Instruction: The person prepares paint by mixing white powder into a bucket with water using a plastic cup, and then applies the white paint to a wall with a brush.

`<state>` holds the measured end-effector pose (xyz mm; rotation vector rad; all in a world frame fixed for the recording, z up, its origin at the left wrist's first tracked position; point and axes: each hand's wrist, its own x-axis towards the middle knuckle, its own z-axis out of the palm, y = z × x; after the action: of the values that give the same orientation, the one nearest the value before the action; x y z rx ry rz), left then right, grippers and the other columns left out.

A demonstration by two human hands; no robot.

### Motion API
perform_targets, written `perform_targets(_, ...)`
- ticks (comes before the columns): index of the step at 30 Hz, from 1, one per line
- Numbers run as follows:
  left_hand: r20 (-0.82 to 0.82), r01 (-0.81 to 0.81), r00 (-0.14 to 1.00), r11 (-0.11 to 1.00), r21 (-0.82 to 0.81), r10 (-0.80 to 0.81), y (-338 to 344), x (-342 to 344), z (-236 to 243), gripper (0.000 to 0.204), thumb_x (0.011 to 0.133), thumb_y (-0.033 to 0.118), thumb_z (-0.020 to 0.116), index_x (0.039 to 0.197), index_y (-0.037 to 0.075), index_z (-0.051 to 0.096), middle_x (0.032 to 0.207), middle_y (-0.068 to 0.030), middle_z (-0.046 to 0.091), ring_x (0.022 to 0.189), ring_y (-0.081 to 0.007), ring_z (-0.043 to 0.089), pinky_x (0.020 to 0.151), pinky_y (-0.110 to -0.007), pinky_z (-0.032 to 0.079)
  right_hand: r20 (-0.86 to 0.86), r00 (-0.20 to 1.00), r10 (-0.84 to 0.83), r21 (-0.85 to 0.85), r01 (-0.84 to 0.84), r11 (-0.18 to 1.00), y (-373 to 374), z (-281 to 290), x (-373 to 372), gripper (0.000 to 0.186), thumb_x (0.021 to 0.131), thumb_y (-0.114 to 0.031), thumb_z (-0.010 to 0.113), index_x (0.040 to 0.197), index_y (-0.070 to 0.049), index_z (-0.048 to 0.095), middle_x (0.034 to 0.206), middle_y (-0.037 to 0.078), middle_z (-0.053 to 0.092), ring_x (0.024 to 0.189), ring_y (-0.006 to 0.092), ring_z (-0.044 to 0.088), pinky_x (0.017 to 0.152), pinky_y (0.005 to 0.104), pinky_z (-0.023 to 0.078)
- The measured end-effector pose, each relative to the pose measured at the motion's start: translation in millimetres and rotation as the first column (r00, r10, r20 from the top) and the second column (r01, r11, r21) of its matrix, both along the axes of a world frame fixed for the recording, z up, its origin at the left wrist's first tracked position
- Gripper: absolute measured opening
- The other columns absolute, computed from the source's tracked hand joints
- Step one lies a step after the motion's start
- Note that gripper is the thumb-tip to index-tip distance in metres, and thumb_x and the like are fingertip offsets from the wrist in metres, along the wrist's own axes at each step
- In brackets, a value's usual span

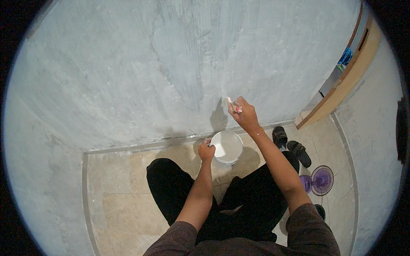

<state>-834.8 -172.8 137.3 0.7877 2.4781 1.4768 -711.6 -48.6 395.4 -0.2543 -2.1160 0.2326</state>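
Observation:
My left hand (206, 150) grips the left rim of a white bucket (237, 149), its thumb over the edge. White paint-like liquid lies inside the bucket, which I hold over the tiled floor between my knees and the wall. Up and to the right of it, my right hand (244, 114) is closed around a paintbrush (235, 108) with a red spot at its handle end. The brush's whitish tip is close to the wall (179, 77); I cannot tell whether it touches. Darker, streaky patches mark the pale grey-blue wall above.
A pair of dark sandals (299, 152) lies on the floor at my right. Beside them stands a small purple fan (322, 181). An open doorway with a wooden frame (341, 87) is at the far right. Side walls close in at left and right.

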Motion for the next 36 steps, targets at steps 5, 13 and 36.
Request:
perform_targets(5,0.048,0.028,0.998,0.999,-0.03,-0.026,12.4,13.2,-0.5,0.043,0.067,0.01,0.06,0.109,0.015,0.07,0.103,-0.01,0.071,0.097,-0.0337,0.066,0.088,-0.044,0.051,0.098,0.995,-0.02,0.049,0.015,0.999,25.1,0.3,7.4,0.015,0.085,-0.012,0.066,0.094,-0.004,0.057,0.084,0.014,0.054,0.067,0.0332,0.062,0.055,0.0402,0.051)
perform_targets(13,-0.062,0.015,0.998,0.998,0.056,-0.012,5.6,1.7,-16.0,0.042,0.065,0.006,0.062,0.106,0.009,0.071,0.099,-0.0132,0.072,0.089,-0.0306,0.07,0.08,-0.04,0.054,-0.015,0.995,0.095,0.268,-0.088,0.959,18.0,54.3,36.1,0.021,0.077,-0.007,0.07,0.095,-0.007,0.06,0.093,0.01,0.061,0.071,0.0296,0.064,0.055,0.0369,0.054)
perform_targets(36,0.116,0.123,0.977,0.917,0.379,-0.179,36.2,8.5,-33.2,0.033,0.068,-0.008,0.056,0.098,-0.005,0.069,0.092,-0.0176,0.072,0.089,-0.0247,0.07,0.082,-0.034,0.054,-0.123,0.991,0.043,-0.742,-0.121,0.659,83.9,-18.1,173.4,0.013,0.094,-0.013,0.059,0.098,0.0,0.063,0.088,0.007,0.067,0.079,0.0154,0.066,0.071,0.0318,0.055)
